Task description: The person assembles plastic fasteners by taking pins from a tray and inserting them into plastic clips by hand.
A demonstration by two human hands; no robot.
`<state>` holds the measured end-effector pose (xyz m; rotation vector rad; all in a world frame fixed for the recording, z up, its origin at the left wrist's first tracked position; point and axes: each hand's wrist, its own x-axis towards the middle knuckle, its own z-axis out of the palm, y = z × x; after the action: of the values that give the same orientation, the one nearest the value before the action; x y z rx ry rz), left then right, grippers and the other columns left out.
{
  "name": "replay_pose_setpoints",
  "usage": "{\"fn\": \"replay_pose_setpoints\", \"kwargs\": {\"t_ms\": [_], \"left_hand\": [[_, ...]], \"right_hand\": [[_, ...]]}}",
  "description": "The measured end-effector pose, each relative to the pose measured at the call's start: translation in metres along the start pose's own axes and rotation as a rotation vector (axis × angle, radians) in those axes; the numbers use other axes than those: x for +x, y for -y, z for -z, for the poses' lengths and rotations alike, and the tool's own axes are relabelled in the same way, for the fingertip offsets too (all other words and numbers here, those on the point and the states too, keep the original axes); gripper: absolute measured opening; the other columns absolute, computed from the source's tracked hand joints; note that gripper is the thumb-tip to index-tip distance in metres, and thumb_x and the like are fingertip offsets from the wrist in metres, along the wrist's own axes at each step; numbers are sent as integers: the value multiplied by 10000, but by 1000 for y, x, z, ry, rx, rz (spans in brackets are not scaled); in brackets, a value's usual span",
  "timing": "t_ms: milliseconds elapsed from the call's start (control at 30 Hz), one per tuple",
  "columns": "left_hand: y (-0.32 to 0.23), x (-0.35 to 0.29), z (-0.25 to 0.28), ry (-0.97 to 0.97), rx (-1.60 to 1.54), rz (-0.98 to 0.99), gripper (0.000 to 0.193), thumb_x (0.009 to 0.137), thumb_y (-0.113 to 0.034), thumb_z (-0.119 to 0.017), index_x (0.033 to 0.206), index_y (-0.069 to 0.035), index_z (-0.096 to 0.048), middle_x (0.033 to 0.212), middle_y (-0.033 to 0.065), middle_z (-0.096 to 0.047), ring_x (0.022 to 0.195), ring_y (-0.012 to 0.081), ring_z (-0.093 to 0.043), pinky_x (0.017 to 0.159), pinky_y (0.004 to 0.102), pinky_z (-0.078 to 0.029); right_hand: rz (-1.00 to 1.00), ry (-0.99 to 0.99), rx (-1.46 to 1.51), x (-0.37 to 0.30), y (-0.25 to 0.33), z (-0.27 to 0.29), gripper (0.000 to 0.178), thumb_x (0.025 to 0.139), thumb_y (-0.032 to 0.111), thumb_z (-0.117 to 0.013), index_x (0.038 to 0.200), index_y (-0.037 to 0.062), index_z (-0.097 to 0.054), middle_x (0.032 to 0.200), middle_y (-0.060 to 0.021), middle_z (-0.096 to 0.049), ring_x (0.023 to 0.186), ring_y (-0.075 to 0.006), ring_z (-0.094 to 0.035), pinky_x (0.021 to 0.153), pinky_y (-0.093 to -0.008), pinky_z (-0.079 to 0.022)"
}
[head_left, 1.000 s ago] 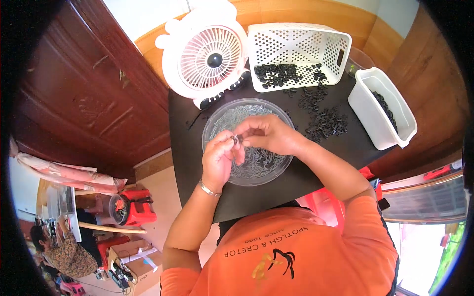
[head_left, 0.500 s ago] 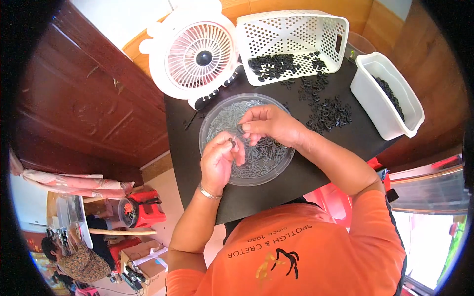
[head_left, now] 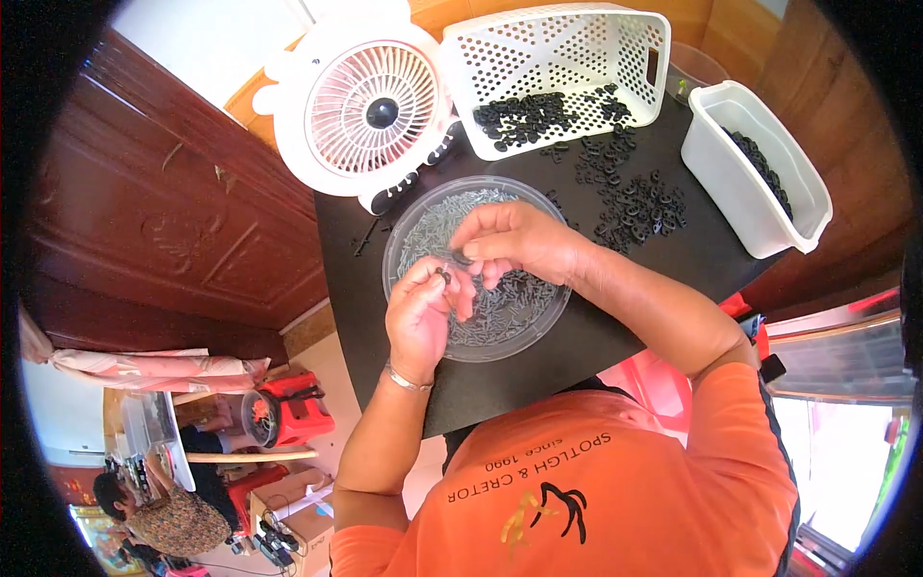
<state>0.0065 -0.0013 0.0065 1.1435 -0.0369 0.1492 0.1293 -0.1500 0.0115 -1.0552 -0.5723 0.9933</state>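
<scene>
The desk is a black top, and its left edge runs close beside a dark wooden door; its near edge meets the person's orange shirt. A clear round dish sits near the left-front of the desk, filled with small grey pieces — its rim comes near the left edge, with a narrow strip of bare black between.

Both hands work over the dish. The left hand is curled, thumb and forefinger pinched together on a small dark part held just above the dish. The right hand hovers just beside it, fingers bent and drawn together at the tips near that same part; whether it grips anything of its own cannot be told.

Behind the dish a white fan stands at the far-left corner, its base just beside the dish rim, so there is little room that way. A white basket lies tipped at the back, dark rings spilling from it; more rings lie loose on the desk to the right of the dish, near the right forearm. A white tub stands at the right edge, well apart from the hands, with dark pieces inside.

The most open desk is the bare stretch in front of the tub, right of the dish.
</scene>
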Motion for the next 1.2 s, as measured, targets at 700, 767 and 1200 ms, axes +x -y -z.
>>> {"fn": "replay_pose_setpoints", "kwargs": {"t_ms": [700, 767, 1200], "left_hand": [[8, -4, -4, -209, 395, -31, 201, 893, -195, -473, 784, -34, -524, 678, 50, -562, 555, 115, -512, 517, 233, -405], [9, -5, -3, -213, 402, -32, 200, 895, -194, -471, 783, -36, -521, 673, 48, -557, 555, 113, -510, 516, 231, -402], [9, -5, -4, -253, 410, 13, 176, 892, -171, -463, 793, -37, -519, 655, 37, -541, 528, 105, -498, 485, 218, -382]], "right_hand": [[290, -64, -372, -3, -5, -13, 149, 864, -18, -566, 1011, 1, -584, 897, -15, -619, 838, -57, -568, 756, -226, -474], [285, -65, -385, -4, -6, -14, 148, 864, -26, -562, 1008, -2, -581, 892, -12, -617, 838, -52, -565, 762, -221, -470], [344, -118, -440, -3, -9, -17, 123, 848, -27, -568, 967, -7, -588, 837, -36, -631, 784, -56, -579, 706, -225, -482]]}}
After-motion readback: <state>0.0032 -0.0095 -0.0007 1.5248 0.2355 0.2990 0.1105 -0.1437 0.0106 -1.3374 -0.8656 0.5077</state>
